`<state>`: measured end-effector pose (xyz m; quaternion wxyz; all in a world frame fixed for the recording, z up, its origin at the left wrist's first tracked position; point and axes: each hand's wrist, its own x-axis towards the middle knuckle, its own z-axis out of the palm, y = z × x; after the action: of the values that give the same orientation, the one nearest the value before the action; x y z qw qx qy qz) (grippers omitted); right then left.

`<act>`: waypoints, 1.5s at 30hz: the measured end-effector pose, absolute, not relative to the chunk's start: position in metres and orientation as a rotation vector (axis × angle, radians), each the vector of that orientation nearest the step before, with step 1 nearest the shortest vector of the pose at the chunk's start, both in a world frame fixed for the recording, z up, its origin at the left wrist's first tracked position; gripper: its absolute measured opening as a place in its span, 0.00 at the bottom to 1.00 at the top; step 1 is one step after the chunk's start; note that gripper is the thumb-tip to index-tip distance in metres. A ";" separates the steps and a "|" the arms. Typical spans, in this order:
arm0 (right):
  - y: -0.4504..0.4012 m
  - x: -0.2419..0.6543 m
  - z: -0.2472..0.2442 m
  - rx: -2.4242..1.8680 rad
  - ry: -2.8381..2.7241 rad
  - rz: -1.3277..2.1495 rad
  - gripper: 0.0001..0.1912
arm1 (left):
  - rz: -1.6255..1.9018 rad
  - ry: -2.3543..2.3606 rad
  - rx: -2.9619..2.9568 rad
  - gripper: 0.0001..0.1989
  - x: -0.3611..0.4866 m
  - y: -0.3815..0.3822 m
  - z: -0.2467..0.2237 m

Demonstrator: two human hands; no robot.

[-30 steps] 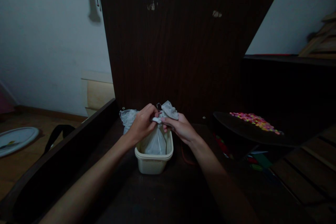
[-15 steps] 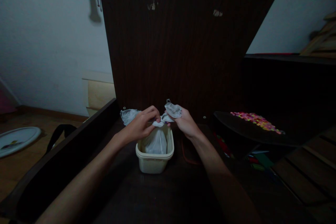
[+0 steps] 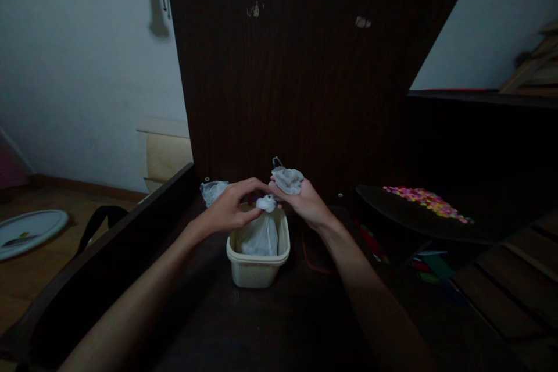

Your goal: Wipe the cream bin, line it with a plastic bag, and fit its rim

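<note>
A white plastic bag sits bunched inside a cream plastic tub, its neck twisted into a knot above the rim. My left hand curves around the left side of the knot, thumb and fingers closed on it. From the right, my right hand grips the bag's loose top, which puffs out over the fingers; its fingertips reach close to the left hand's. Another crumpled clear plastic bag lies behind my left hand. What exactly the fingertips pinch is partly hidden.
The tub stands on a dark wooden surface with a raised edge at left and a tall dark panel behind. On a shelf at right lie several colourful small pieces. A reddish-brown rim shows beside the tub.
The twisted neck has drawn into a tighter, rounder knot. My right hand and the bag's loose top have shifted slightly; the left fingers have stretched toward the right hand. The tub stays put.
</note>
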<state>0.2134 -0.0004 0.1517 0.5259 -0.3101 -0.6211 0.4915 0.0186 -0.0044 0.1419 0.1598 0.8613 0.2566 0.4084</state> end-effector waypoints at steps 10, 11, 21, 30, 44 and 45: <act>0.009 0.231 0.149 -0.833 -1.691 0.972 0.11 | 1.043 0.776 2.542 0.03 0.012 -0.002 0.140; 0.010 0.231 0.150 -0.843 -1.686 0.977 0.10 | 1.006 0.743 2.568 0.03 0.012 -0.002 0.142; 0.010 0.223 0.146 -0.801 -1.599 0.973 0.12 | 1.144 0.716 1.926 0.18 0.030 0.003 0.135; 0.006 0.211 0.156 -0.729 -1.368 1.147 0.15 | 1.019 0.653 1.855 0.25 0.034 0.006 0.131; 0.008 0.219 0.152 -0.878 -1.482 0.931 0.31 | 1.041 0.760 2.011 0.13 0.037 0.010 0.129; 0.009 0.221 0.151 -0.943 -1.474 0.907 0.30 | 1.052 0.762 1.987 0.13 0.037 0.010 0.129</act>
<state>0.2208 0.0092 0.1509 0.5523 -0.3989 -0.6235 0.3835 0.0373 0.0102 0.1293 0.3746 0.7761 0.2977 0.4108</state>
